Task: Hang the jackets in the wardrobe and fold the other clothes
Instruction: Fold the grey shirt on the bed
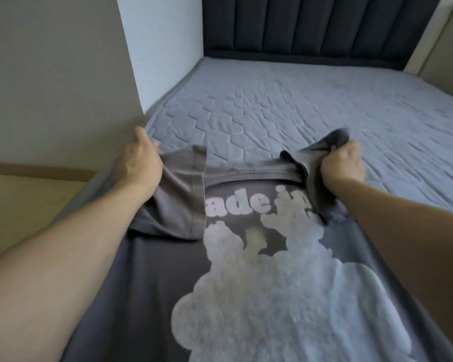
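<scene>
Two bare hands and one garment were in view, on one bed. At the far left stood a beige wall (58, 74), with a strip of pale floor (24, 194) below it. The left hand (139, 163) reached forward over the left shoulder of a single dark grey T-shirt (152, 283); its fingers curled down past the cloth's edge, but the fingertips were hidden behind the hand and the fabric, so whether they truly pinched the sleeve (183, 194) could not be told. That sleeve lay folded inward, just right of those fingers, over the edge of the print. The T-shirt was spread front-up on the quilted grey mattress (285, 105), its collar (249, 173) stretched between the two hands and its lower part cut off by the frame's bottom edge. Below the collar ran white lettering, partly covered on both sides: only "ade i" could be read, above a large pale cloud-like print (285, 296) whose shape was hard to make out. Behind the mattress rose one dark padded headboard (311, 27). The right hand (343, 165) was closed in a fist, its fingers wrapped round a bunched handful of the shirt's right shoulder, the cloth sticking up just beyond the knuckles.
</scene>
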